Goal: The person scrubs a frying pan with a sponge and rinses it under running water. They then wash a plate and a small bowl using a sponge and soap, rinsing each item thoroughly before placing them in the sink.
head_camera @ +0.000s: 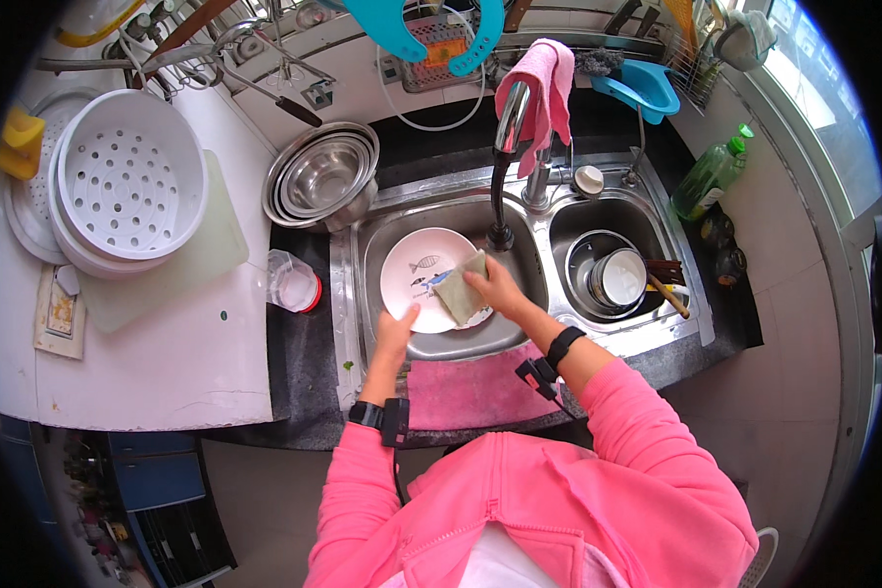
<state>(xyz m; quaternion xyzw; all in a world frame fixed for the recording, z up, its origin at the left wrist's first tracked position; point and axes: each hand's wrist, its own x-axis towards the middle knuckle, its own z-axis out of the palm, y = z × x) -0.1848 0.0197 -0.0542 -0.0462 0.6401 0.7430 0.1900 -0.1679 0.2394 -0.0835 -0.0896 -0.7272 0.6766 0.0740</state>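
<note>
My left hand (395,332) grips the lower left rim of a white plate (400,283) with fish drawings, its thumb on the upper face. The plate is held over the left basin (378,235) of a stainless steel double sink. In my right hand (498,288) is a greenish-grey cloth (461,292), pressed flat against the plate's right side and covering part of the drawings. Beside the plate, the black-hosed faucet (512,121) reaches down into the same basin, with a pink cloth (540,92) draped over its neck.
The right basin holds a metal bowl (582,257) with a white bowl (623,278) inside. Nested steel bowls (328,178) and a plastic jar (290,283) stand left of the sink. At right is a green bottle (709,180). A pink towel (470,397) covers the front edge.
</note>
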